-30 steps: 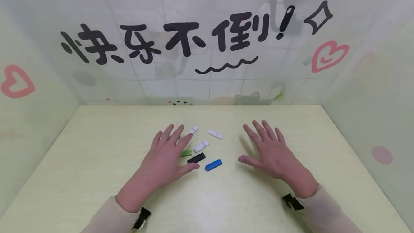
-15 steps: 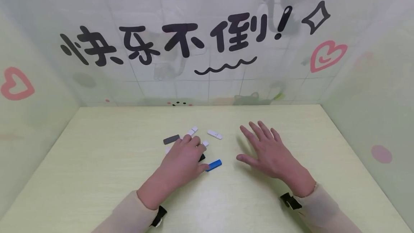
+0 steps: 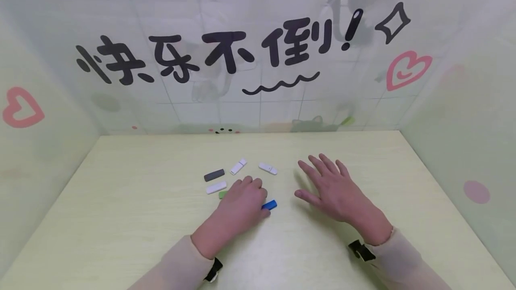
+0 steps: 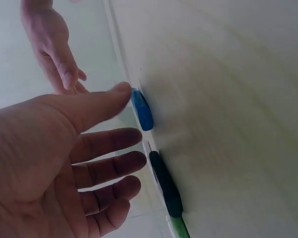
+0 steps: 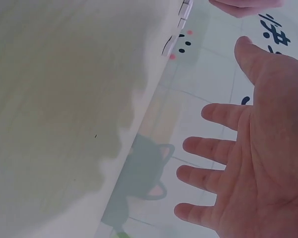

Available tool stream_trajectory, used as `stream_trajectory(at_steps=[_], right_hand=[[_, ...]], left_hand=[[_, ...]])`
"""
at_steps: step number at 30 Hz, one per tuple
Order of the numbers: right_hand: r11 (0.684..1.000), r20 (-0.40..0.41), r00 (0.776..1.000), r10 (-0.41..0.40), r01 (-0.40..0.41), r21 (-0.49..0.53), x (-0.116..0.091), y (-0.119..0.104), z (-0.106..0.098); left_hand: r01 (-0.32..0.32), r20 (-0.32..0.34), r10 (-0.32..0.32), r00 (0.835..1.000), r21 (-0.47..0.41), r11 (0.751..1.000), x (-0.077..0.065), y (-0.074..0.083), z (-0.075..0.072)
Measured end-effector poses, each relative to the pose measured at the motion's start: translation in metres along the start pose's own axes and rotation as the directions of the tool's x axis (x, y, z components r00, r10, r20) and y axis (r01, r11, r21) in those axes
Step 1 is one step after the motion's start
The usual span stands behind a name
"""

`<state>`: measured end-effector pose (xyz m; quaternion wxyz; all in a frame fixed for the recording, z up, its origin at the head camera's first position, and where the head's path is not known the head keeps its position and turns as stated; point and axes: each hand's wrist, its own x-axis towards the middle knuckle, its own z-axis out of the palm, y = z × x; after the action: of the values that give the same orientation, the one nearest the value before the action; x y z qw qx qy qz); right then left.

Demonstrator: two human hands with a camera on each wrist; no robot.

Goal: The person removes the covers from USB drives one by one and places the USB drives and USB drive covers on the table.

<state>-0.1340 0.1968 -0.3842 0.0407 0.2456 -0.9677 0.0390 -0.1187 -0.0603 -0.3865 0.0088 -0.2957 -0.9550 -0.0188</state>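
Note:
My left hand [image 3: 242, 202] hovers over a group of USB sticks, fingers bent loosely and thumb apart from them. The blue USB stick [image 3: 271, 204] lies by the thumb; in the left wrist view it shows behind the gap between thumb and index finger, and no grip on it is visible. A black USB stick [image 4: 166, 183] is hidden under the hand in the head view, while one end of a green USB stick [image 3: 222, 195] pokes out at the hand's left. My right hand [image 3: 338, 191] is held above the table with fingers spread, holding nothing.
Behind the left hand lie a dark grey USB stick [image 3: 214, 175] and white USB sticks, namely a plain one [image 3: 216, 187], a capped one [image 3: 238, 166] and a rounded one [image 3: 268, 168]. Printed walls enclose the pale table [image 3: 121, 218] at the back and sides.
The left hand has moved right across the sticks toward the blue one, its fingers going from spread to bent. The grey and plain white sticks have come into sight. The right hand has barely moved.

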Motion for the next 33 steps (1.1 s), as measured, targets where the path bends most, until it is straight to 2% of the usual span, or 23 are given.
stream_trajectory(at_steps=[7, 14, 24, 29, 33], right_hand=[[1.000, -0.011, 1.000, -0.007, 0.007, 0.010, 0.002, -0.002, -0.001], [1.000, -0.013, 1.000, -0.013, 0.013, 0.021, 0.004, -0.007, -0.002], [1.000, -0.014, 1.000, -0.025, 0.025, 0.009, 0.006, -0.012, 0.001], [0.999, -0.008, 0.999, -0.038, 0.038, 0.006, 0.007, -0.014, 0.001], [0.996, -0.026, 0.996, -0.088, 0.089, 0.018, 0.009, -0.015, 0.000]], left_hand=[[0.015, 0.050, -0.018, 0.999, 0.053, 0.998, 0.004, 0.003, 0.000], [-0.002, 0.034, -0.001, 0.999, 0.075, 0.997, 0.004, 0.005, 0.001], [0.003, 0.047, -0.004, 0.999, 0.025, 1.000, 0.003, 0.007, 0.000], [-0.023, 0.016, 0.023, 1.000, 0.009, 1.000, 0.001, 0.006, 0.001], [-0.045, -0.003, 0.045, 0.999, 0.001, 0.999, 0.001, 0.005, 0.001]])
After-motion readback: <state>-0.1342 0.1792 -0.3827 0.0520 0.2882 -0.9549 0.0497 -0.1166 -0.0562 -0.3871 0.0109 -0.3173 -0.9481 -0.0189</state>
